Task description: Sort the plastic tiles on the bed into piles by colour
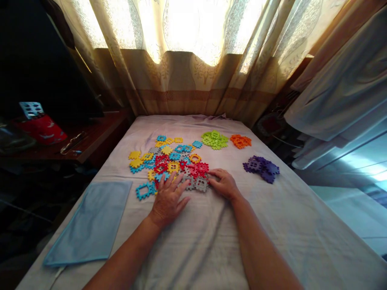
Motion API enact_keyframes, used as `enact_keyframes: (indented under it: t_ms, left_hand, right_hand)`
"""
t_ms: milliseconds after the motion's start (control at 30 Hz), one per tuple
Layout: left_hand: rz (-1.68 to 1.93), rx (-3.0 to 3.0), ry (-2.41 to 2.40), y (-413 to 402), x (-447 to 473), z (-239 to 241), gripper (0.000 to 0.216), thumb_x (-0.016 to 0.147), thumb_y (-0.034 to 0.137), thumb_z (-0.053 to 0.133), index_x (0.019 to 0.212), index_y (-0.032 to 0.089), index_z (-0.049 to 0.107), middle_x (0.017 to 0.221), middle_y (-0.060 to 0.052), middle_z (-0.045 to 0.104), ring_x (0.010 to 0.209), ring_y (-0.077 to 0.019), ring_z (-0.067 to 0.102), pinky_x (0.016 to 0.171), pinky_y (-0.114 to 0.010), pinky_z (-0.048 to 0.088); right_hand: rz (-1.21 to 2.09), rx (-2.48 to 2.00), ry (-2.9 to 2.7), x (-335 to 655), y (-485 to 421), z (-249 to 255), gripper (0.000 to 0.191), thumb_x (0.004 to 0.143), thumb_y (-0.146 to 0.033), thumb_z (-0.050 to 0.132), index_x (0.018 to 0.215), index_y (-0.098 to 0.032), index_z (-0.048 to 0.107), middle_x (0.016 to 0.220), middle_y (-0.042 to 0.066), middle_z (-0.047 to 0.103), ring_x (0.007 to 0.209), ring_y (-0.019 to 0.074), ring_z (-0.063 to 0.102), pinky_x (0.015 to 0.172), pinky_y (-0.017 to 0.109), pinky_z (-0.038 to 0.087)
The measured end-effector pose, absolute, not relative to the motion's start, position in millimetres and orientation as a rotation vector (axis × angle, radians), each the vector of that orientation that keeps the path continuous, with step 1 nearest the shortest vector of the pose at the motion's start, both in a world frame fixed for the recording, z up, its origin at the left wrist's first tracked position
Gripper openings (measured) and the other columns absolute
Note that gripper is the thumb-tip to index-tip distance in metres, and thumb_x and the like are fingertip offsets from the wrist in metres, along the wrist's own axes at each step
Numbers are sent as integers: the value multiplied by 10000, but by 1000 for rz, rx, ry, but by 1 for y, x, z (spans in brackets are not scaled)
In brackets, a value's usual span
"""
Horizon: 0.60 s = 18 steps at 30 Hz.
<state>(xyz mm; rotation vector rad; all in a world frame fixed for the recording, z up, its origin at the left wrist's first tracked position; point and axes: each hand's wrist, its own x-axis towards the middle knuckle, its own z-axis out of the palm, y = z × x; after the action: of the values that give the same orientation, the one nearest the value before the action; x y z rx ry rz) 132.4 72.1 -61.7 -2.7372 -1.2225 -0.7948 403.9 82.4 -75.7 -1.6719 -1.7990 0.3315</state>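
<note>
A mixed heap of flat toothed plastic building tiles lies on the sheet in front of me. My left hand (169, 200) rests over its near edge with fingers spread, by a blue frame tile (144, 191). To the right, my right hand (224, 183) has its thumb and fingers apart, reaching the heap's right edge. Between the hands sit a grey window tile (201, 184) and red tiles (200, 169). Yellow tiles (136, 162) and more blue ones (174, 156) spread behind and to the left. Some tiles are hidden beneath my left fingers.
Sorted piles lie farther right: green tiles (214, 139), orange tiles (241, 141) and purple tiles (262, 168). A light blue cloth pouch (90, 223) with a cord lies at the left edge. Beyond the sheet (193, 249) hangs a curtain (187, 80); a wooden desk (102, 129) stands left.
</note>
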Motion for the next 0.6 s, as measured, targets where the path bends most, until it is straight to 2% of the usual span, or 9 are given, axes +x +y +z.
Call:
enact_keyframes:
  t_ms: [133,333,467,533,600]
  left_hand:
    - [-643,-2885,-1140,68,155,-58,473,887,446,616,1334,296,582,1432,-76,565,1394,-354,415,1166,-659,178]
    - [-643,-2843,-1161,62,127,-59,331,929,364,557,1236,285,648,1352,-67,632,1337,-339,484,1157,-672,174]
    - [-689,-2762,-1201,56,103,-62,274,938,343,520,1137,263,691,1300,-86,664,1309,-326,516,1161,-656,195]
    - [-732,-2728,-1226,55,101,-62,255,939,331,510,1089,255,702,1295,-92,666,1303,-318,525,1159,-640,220]
    - [-763,-2724,-1212,56,106,-61,279,940,322,504,1142,250,683,1331,-96,644,1322,-312,509,1163,-630,223]
  right_hand:
    - [310,-1668,-1849,400,80,-72,303,791,-366,683,1061,-247,749,1095,71,720,1046,236,634,980,407,468]
    - [277,-1670,-1907,390,79,-70,336,788,-357,696,1104,-250,737,1086,67,708,1032,230,622,957,381,455]
    - [174,-1718,-2000,378,76,-64,412,781,-402,704,1156,-233,717,1115,93,679,1058,259,593,942,406,441]
    - [138,-1720,-2043,372,74,-60,402,772,-430,707,1116,-223,724,1123,104,668,1066,269,582,939,412,436]
    - [118,-1714,-2046,368,72,-58,344,765,-417,706,1041,-214,731,1099,107,671,1048,268,584,930,410,442]
